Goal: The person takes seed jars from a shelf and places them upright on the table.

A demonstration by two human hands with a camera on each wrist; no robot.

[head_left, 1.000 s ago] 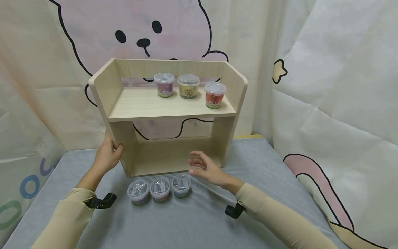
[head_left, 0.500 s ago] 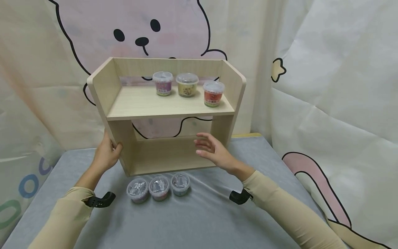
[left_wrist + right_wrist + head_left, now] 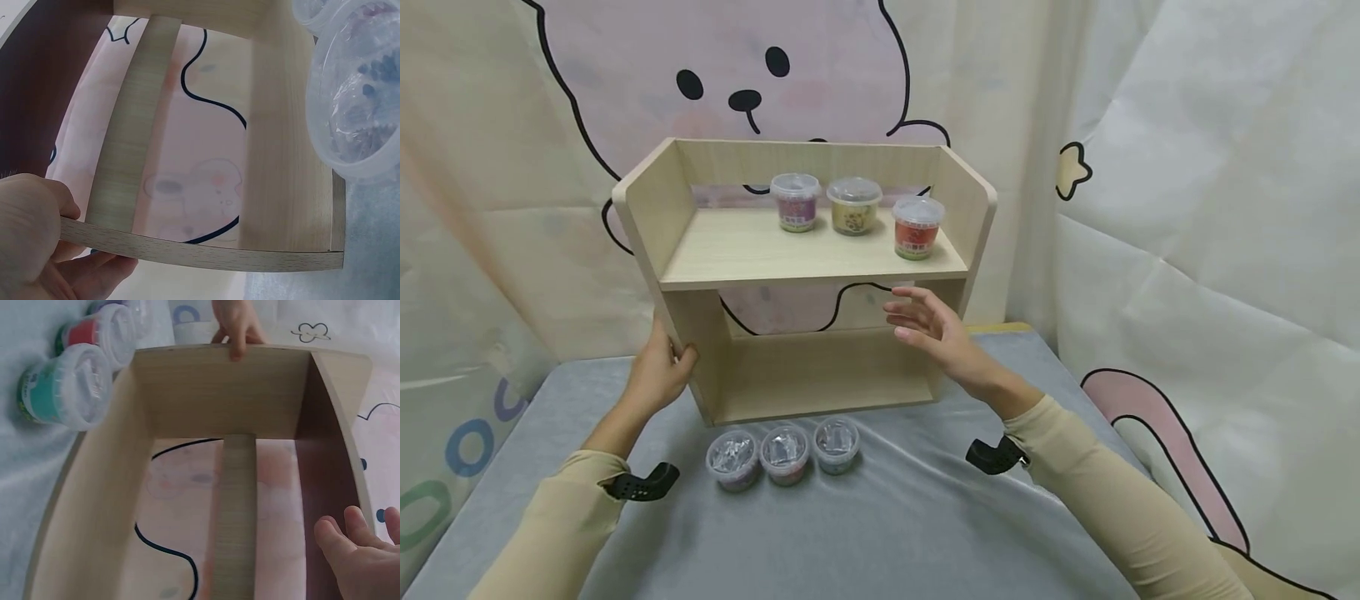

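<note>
My left hand [image 3: 658, 375] grips the left side panel of a two-tier wooden shelf [image 3: 760, 250], thumb in front and fingers behind the edge. My right hand [image 3: 951, 346] is held before the shelf's lower right opening, just below the upper board's front edge, fingers slightly bent with nothing in them. On the upper board stand three clear-lidded tubs: a purple one [image 3: 797, 213], a yellow one [image 3: 854, 218] and a red one [image 3: 916, 240]. Three more lidded tubs, left [image 3: 733, 473], middle [image 3: 785, 468] and right [image 3: 837, 454], stand in a row on the table before the shelf.
A grey-blue cloth [image 3: 850, 542] covers the table. Behind the shelf hangs a curtain [image 3: 820, 50] with a pink cartoon animal; another pale curtain [image 3: 1210, 208] hangs along the right side. In the right wrist view, the nearest tub [image 3: 44, 394] has teal contents.
My right hand has risen from beside the table tubs, up and to the right, to near the upper board's front edge. The left hand keeps its grip on the side panel.
</note>
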